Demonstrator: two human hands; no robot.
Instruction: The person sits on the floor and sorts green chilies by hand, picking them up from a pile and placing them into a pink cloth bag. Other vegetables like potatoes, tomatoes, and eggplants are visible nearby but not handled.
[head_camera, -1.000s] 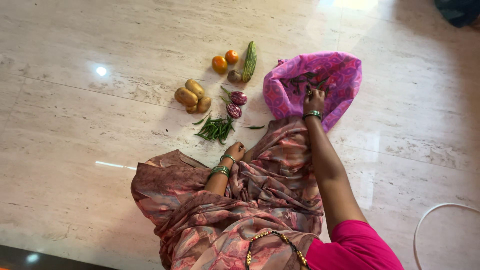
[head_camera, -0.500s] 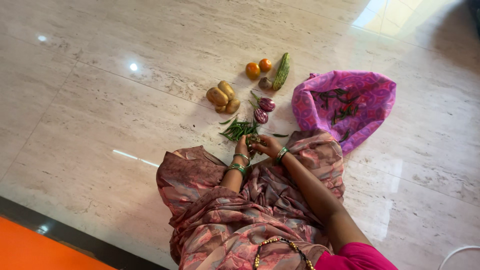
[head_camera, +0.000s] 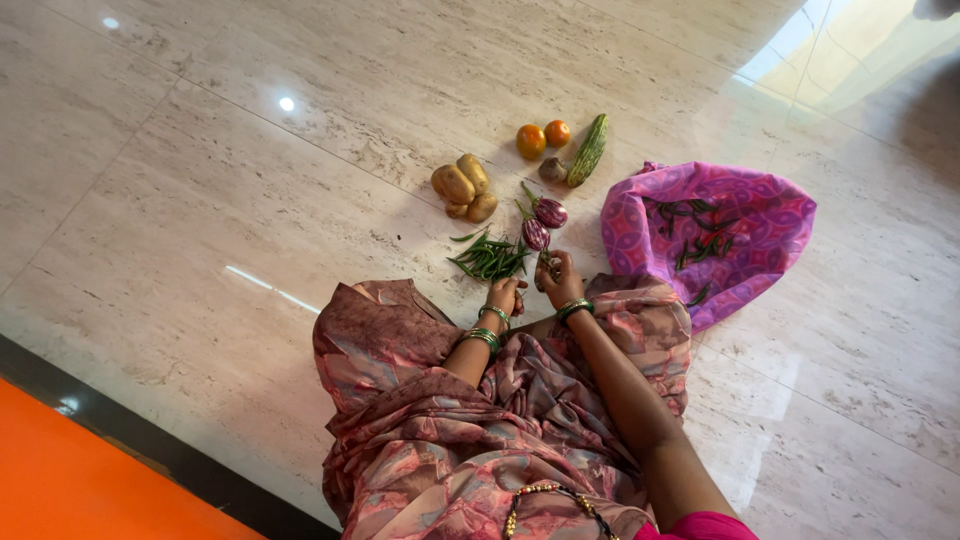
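Pink and brown cloth (head_camera: 480, 420) covers the person's lap, closest to the camera. Both arms reach out over it, with green bangles (head_camera: 484, 336) on the wrists.

The left hand (head_camera: 506, 295) is curled in, low by the lap edge. I cannot tell if it holds anything. The right hand (head_camera: 558, 277) is just beside it, with its fingers pinched around something small and dark. It looks like a chilli, but it is too tiny to be sure.

Right past the hands lies a heap of green chillies (head_camera: 490, 258) on the shiny stone floor (head_camera: 200, 200). The chillies are thin and loose, so a quick hand could knock them apart or send one sliding. Chilli juice on bare fingers could sting too, if it gets near the eyes.

Two little purple brinjals (head_camera: 542, 222) sit just beyond the heap, close enough for the right hand to bump them. To their left are brown potatoes (head_camera: 464, 187). They are round, so a nudge could make them roll.

Off to the right is a purple bag (head_camera: 740, 210) with more chillies (head_camera: 700, 235) on it. Its cloth is soft and floppy, so it could fold over and hide them.

Farthest away are two orange tomatoes (head_camera: 543, 138), a small brown lump (head_camera: 552, 169) and a long green gourd (head_camera: 588, 150). The tomatoes could roll away on the smooth floor.
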